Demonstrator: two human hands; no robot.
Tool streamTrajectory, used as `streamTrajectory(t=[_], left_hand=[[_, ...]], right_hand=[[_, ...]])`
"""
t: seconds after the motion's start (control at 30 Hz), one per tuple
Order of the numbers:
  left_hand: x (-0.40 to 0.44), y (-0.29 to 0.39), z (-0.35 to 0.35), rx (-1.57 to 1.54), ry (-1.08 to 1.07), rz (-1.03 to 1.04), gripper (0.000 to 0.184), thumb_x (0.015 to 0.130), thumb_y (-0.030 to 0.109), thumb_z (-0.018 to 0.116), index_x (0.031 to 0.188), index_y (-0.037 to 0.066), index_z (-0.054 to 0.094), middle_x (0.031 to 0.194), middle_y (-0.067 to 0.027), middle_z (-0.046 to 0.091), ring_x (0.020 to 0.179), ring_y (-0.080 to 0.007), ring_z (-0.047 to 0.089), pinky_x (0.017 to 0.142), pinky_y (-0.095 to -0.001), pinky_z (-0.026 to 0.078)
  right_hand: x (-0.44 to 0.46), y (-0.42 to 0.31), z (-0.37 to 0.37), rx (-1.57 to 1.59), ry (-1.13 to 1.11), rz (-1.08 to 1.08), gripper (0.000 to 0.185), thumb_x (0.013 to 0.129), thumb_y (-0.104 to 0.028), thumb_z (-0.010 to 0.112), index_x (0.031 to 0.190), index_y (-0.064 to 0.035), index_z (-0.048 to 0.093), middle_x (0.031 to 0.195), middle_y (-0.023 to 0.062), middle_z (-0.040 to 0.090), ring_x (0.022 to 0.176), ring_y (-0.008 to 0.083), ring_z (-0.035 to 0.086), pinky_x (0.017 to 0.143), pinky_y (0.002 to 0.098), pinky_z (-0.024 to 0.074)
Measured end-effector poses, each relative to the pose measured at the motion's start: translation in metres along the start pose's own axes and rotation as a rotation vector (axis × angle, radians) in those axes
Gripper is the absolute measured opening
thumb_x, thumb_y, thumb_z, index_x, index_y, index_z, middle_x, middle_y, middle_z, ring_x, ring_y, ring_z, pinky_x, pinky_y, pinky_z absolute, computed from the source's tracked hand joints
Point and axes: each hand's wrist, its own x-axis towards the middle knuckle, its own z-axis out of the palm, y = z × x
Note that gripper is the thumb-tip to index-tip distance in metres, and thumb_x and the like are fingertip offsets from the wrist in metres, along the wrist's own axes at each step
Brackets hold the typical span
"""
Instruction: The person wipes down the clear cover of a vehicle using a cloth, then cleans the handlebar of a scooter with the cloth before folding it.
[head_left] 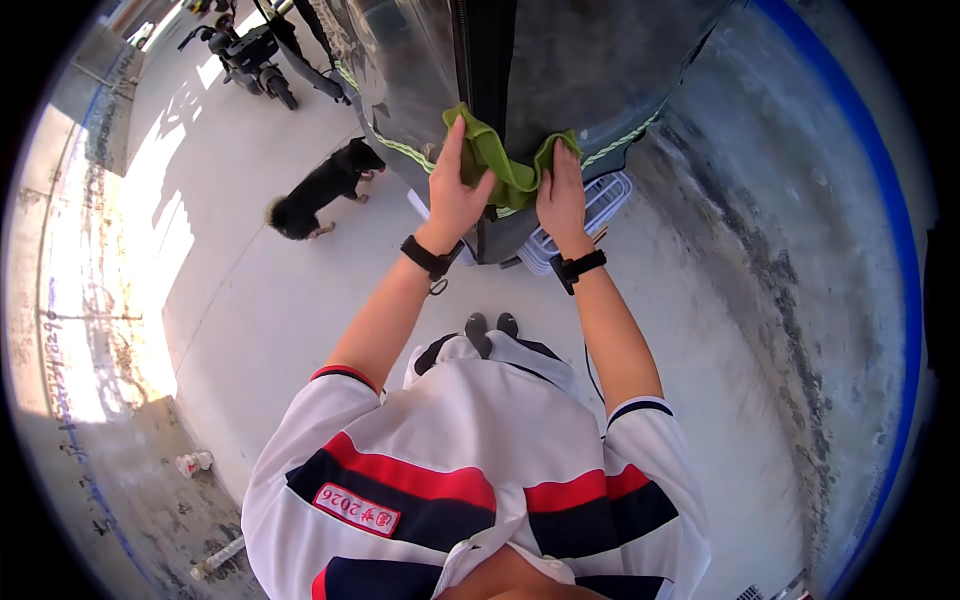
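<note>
A green cloth (512,174) lies bunched against the lower part of a dark, glossy cover (600,60) with a black vertical strip. My left hand (458,195) presses the cloth's left part, its fingers pointing up and the thumb apart from them. On the cloth's right end rests my right hand (562,198), fingers stretched upward along it. Both palms face the cloth, which hangs between the two hands. A green and white braided cord (405,151) runs along the cover's lower edge on both sides of the hands.
A black dog (325,190) stands on the pale floor at the left. Farther back is a parked black scooter (250,55). Below the cover, a white wire rack (600,205) shows beside my right hand. A stained wall with a blue stripe (895,200) curves along the right.
</note>
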Motion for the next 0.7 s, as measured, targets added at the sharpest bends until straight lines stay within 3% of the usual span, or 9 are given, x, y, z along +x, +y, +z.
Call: streamTrajectory(t=[0.2,0.4,0.7], left_hand=[[0.018,-0.002,0.005,-0.089,0.001,-0.060,0.084,0.075,-0.001,0.073,0.148,0.000,0.033,0.127,-0.0231,0.061,0.114,-0.0329,0.064,0.093,-0.0354,0.051],[0.001,-0.018,0.003,-0.128,-0.038,-0.176,0.060,0.078,-0.004,0.070,0.135,-0.003,0.051,0.115,-0.0200,0.068,0.109,-0.0262,0.068,0.090,-0.0299,0.053],[-0.057,-0.062,-0.005,-0.094,-0.243,-0.358,0.045,0.083,0.002,0.066,0.126,-0.004,0.058,0.102,-0.0219,0.071,0.098,-0.0269,0.072,0.083,-0.0313,0.055]], right_hand=[[-0.005,-0.010,0.010,-0.057,0.009,-0.026,0.064,0.086,-0.012,0.058,0.142,0.0079,0.037,0.141,0.0281,0.044,0.134,0.0475,0.037,0.114,0.0547,0.0274],[-0.016,-0.032,0.020,0.085,-0.076,-0.026,0.075,0.077,-0.010,0.065,0.144,0.0069,0.035,0.141,0.0292,0.044,0.134,0.0462,0.038,0.115,0.0540,0.0258],[-0.031,-0.030,0.027,0.100,-0.131,-0.118,0.079,0.074,-0.007,0.070,0.144,0.0052,0.035,0.141,0.0281,0.045,0.130,0.0452,0.043,0.114,0.0515,0.0315]])
